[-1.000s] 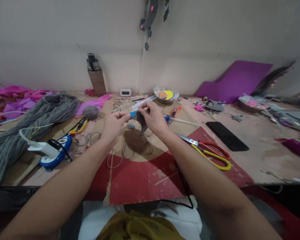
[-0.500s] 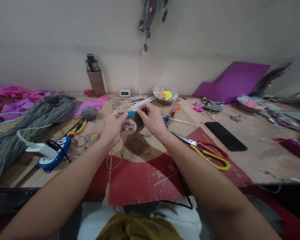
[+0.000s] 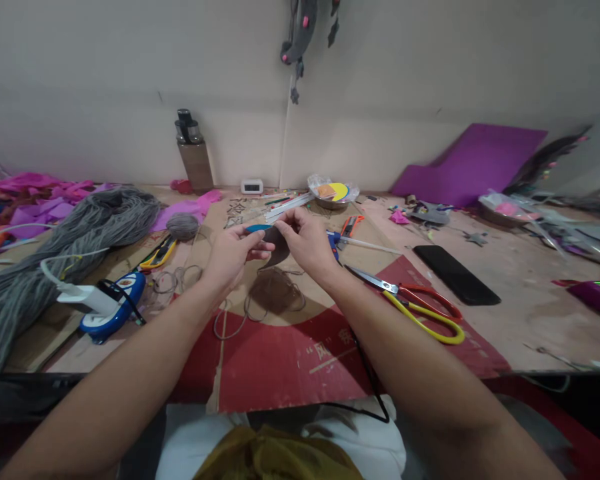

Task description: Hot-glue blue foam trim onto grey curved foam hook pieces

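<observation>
Above the cardboard [image 3: 280, 373], my two hands meet at a dark grey curved piece [image 3: 278, 253] with a blue part [image 3: 259, 227] along its upper left. My left hand [image 3: 230, 255] pinches the blue end between thumb and forefinger. Its other fingers curl underneath. Thumb and fingers of my right hand [image 3: 306, 243] are closed on the upper right of the grey piece. I cannot make out its material. Loose grey yarn [image 3: 247, 310] lies in loops on the cardboard below, partly in shadow.
Right of my forearm lie scissors [image 3: 405, 293] and a black phone [image 3: 455, 275]. A glue gun [image 3: 334, 243] and orange cutter [image 3: 351, 227] sit behind my right hand. Leftward are a blue power strip [image 3: 115, 310], a yellow cutter [image 3: 160, 253], a yarn ball [image 3: 183, 227] and a grey skein [image 3: 80, 247].
My left hand has turned slightly, and its fingers have closed in more under the piece. The blue part now looks narrower and curved. Both hands keep hold; the view has shifted slightly.
</observation>
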Demonstrator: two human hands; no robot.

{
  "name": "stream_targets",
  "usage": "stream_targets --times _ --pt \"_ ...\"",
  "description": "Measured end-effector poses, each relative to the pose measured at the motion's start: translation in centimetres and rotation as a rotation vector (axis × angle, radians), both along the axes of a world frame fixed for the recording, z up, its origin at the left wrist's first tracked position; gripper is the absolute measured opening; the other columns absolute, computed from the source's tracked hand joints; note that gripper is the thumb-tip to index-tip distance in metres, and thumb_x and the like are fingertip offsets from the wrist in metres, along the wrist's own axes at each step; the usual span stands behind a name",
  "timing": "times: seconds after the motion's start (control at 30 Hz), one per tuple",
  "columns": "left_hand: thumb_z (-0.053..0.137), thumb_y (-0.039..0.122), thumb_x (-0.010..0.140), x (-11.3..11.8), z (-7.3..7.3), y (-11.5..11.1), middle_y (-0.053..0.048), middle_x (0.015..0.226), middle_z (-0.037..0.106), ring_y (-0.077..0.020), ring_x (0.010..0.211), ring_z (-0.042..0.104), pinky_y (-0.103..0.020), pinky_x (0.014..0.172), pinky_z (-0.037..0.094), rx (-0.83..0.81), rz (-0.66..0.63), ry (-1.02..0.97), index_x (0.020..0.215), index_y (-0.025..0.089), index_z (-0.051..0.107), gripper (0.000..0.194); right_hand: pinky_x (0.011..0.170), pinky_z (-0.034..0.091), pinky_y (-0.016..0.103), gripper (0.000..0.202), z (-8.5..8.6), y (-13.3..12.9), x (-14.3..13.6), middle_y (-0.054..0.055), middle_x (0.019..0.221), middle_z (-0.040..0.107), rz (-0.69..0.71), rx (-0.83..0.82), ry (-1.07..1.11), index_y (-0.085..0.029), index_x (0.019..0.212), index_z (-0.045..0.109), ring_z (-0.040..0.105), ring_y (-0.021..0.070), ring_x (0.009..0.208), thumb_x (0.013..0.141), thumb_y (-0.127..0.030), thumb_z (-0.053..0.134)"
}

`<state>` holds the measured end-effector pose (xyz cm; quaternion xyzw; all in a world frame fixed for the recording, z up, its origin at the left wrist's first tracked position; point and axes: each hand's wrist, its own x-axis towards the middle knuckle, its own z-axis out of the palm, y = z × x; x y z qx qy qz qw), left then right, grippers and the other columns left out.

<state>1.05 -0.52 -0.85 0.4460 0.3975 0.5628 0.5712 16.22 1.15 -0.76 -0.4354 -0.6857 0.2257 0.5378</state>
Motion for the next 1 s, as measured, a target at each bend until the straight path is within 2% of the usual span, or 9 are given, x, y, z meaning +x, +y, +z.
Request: stream_targets --times 0.07,0.27,0.47,0.67,0.77,0.83,1.0 --pt "0.068 0.013 0.075 0.1 0.2 -0.1 -0.003 0.073 0.069 -0.0112 0.059 0.067 -0.020 0.053 0.052 -0.008 0.001 -0.009 0.083 0.012 0.065 0.008 0.066 0.039 0.029 0.011 0.0 0.0 0.0 -0.003 0.069 0.055 0.019 -0.011 0.021 -0.020 0.075 0.055 0.047 0.0124 0.064 0.083 -0.027 0.055" --pt "0.065 0.011 0.077 0.1 0.6 -0.2 -0.004 0.069 0.069 -0.0100 0.060 0.067 -0.021 0.064 0.055 -0.023 0.004 -0.069 0.078 0.011 0.064 0.001 0.066 0.040 0.028 0.011 -0.1 0.0 -0.1 -0.003 0.070 0.054 0.078 -0.039 0.089 -0.021 0.075 0.053 0.048 0.0124 0.065 0.083 -0.028 0.055" --pt "0.069 0.011 0.073 0.0 0.9 -0.2 -0.003 0.070 0.068 -0.0089 0.063 0.066 -0.021 0.069 0.055 -0.048 -0.014 -0.094 0.074 0.011 0.066 0.003 0.066 0.040 0.028 0.010 -0.2 -0.2 -0.3 -0.003 0.071 0.054 0.089 0.002 0.075 -0.021 0.078 0.054 0.048 0.0123 0.066 0.084 -0.028 0.055" --pt "0.069 0.010 0.074 0.0 1.2 -0.2 -0.001 0.061 0.064 -0.0066 0.053 0.061 -0.017 0.056 0.052 -0.094 0.004 -0.083 0.069 0.012 0.063 0.008 0.065 0.040 0.027 0.009 0.1 -0.7 -0.4 -0.003 0.072 0.054 0.128 0.028 0.066 -0.021 0.078 0.053 0.047 0.0117 0.066 0.085 -0.027 0.054" --pt "0.067 0.012 0.076 -0.1 1.4 -0.4 0.000 0.061 0.063 -0.0080 0.047 0.059 -0.016 0.042 0.045 -0.129 -0.016 -0.043 0.074 0.013 0.062 0.005 0.065 0.040 0.027 0.008 0.2 -0.7 -0.3 -0.003 0.072 0.054 0.125 0.031 0.054 -0.021 0.078 0.052 0.048 0.0119 0.066 0.084 -0.025 0.053" --pt "0.067 0.013 0.077 0.0 1.5 -0.5 -0.001 0.066 0.065 -0.0097 0.049 0.062 -0.017 0.040 0.044 -0.141 -0.022 -0.033 0.079 0.013 0.062 0.005 0.065 0.040 0.027 0.008 0.1 -0.7 -0.2 -0.002 0.072 0.054 0.107 0.032 0.026 -0.021 0.077 0.053 0.048 0.0123 0.066 0.084 -0.025 0.053" --pt "0.068 0.012 0.077 -0.1 1.1 -0.3 -0.003 0.071 0.069 -0.0092 0.056 0.065 -0.020 0.058 0.055 -0.085 -0.050 -0.082 0.080 0.012 0.063 0.006 0.065 0.040 0.028 0.009 -0.2 -0.7 -0.2 -0.001 0.074 0.056 0.093 0.055 -0.016 -0.021 0.080 0.057 0.049 0.0134 0.069 0.085 -0.028 0.055"
